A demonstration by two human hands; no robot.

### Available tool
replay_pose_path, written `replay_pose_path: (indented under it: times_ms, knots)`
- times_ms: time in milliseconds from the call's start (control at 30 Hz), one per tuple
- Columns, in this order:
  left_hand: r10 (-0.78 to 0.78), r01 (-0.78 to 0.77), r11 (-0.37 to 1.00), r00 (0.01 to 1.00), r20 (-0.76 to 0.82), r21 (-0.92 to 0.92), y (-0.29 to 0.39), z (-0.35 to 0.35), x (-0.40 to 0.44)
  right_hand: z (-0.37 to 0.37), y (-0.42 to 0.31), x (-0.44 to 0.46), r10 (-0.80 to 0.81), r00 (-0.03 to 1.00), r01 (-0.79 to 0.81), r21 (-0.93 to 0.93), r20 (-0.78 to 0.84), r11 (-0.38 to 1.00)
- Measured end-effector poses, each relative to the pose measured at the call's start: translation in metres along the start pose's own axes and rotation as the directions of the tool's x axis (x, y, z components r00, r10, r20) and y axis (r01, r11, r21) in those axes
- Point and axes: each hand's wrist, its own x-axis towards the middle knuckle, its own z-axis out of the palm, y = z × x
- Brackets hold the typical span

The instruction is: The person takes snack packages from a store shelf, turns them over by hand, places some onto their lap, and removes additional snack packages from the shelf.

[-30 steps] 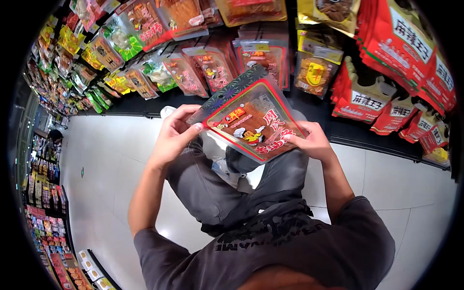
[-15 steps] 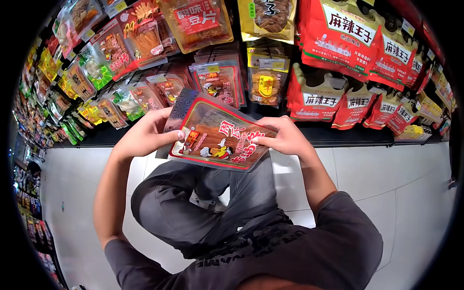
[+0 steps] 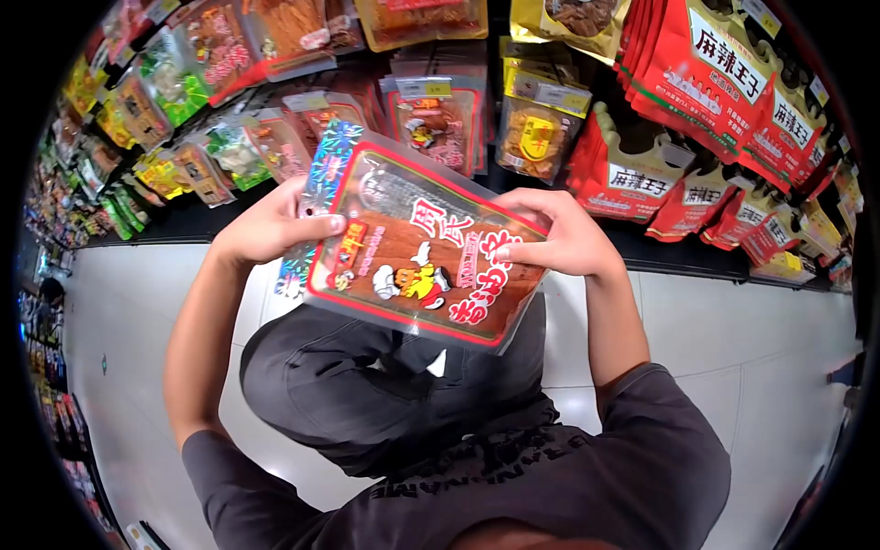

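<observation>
A flat, clear-fronted snack packet (image 3: 390, 261) with a red border and a small cartoon chef hangs tilted above my knees. My left hand (image 3: 275, 225) pinches its left end by the shiny patterned strip, thumb on the front. At the opposite end my right hand (image 3: 564, 238) grips the packet, thumb across the printed characters, the other fingers mostly hidden behind it. Similar red-bordered packets (image 3: 435, 124) hang on the shelf just beyond.
Red snack bags (image 3: 632, 179) hang at the right, beside yellow-topped packets (image 3: 536, 133). The dark shelf edge (image 3: 678, 257) runs across beyond my knees. Pale floor tiles (image 3: 678, 321) lie below, and more shelves (image 3: 69, 412) stand far left.
The packet has turned and come closer to the camera, with both hands still on it. Its patterned strip now shines blue. The view of the shelves has shifted.
</observation>
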Motion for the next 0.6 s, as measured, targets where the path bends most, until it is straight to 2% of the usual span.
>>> replay_pose_path:
  times_ms: [33, 67, 100, 133, 167, 200, 233, 267, 367, 400, 433, 467, 533, 600]
  knots:
    - [0.004, 0.001, 0.992, 0.999, 0.033, -0.129, -0.016, -0.005, 0.004, 0.002, 0.002, 0.001, 0.033, 0.999, -0.035, 0.077, 0.03, 0.996]
    - [-0.011, 0.013, 0.988, 1.0, 0.014, -0.156, -0.019, -0.007, 0.006, 0.0, 0.002, 0.002, 0.066, 0.997, -0.072, 0.147, 0.047, 0.987]
    - [-0.075, 0.078, 0.992, 0.997, 0.032, -0.097, -0.024, -0.015, 0.009, -0.004, 0.005, 0.001, 0.031, 0.999, -0.034, 0.084, 0.041, 0.996]
    - [-0.021, 0.022, 0.999, 1.0, -0.023, 0.026, -0.03, -0.022, 0.021, -0.014, 0.013, 0.002, -0.038, 0.999, 0.041, -0.092, 0.029, 0.995]
    - [0.069, -0.067, 0.996, 0.997, -0.039, 0.054, -0.045, -0.022, 0.046, -0.021, 0.006, -0.006, 0.227, 0.973, -0.23, 0.085, 0.036, 0.969]
    - [0.083, -0.091, 0.987, 0.995, -0.062, -0.13, -0.043, -0.009, 0.042, -0.012, 0.015, -0.008, 0.175, 0.984, -0.177, 0.111, 0.03, 0.978]
    - [0.098, -0.112, 0.967, 0.993, -0.069, -0.229, -0.062, -0.018, 0.03, 0.009, 0.033, 0.003, -0.071, 0.997, 0.071, -0.044, -0.015, 0.997]
    - [0.029, -0.051, 0.953, 0.997, -0.077, -0.299, -0.078, -0.019, 0.04, 0.002, 0.029, -0.002, -0.07, 0.997, 0.07, 0.017, -0.031, 0.997]
    - [-0.002, -0.02, 0.88, 0.999, -0.046, -0.475, -0.08, -0.008, 0.054, -0.004, 0.013, -0.007, 0.033, 0.993, -0.034, -0.012, -0.11, 0.999]
    - [-0.048, 0.007, 0.887, 0.996, -0.077, -0.462, -0.082, -0.007, 0.058, -0.004, 0.01, -0.006, 0.096, 0.986, -0.098, -0.006, -0.138, 0.995]
    - [-0.03, -0.007, 0.879, 0.997, -0.069, -0.477, -0.086, -0.007, 0.066, -0.005, 0.008, -0.004, 0.159, 0.972, -0.161, 0.002, -0.171, 0.987]
    - [-0.012, -0.018, 0.871, 0.998, -0.057, -0.491, -0.089, -0.008, 0.076, -0.007, 0.009, -0.002, 0.167, 0.966, -0.173, -0.009, -0.198, 0.985]
    - [0.024, -0.024, 0.835, 1.0, -0.007, -0.55, -0.106, -0.01, 0.093, -0.004, 0.02, 0.004, 0.08, 0.974, -0.123, -0.196, -0.213, 0.973]
    - [0.034, -0.012, 0.809, 0.999, 0.026, -0.588, -0.111, -0.007, 0.093, -0.002, 0.023, 0.01, 0.1, 0.965, -0.149, -0.193, -0.241, 0.97]
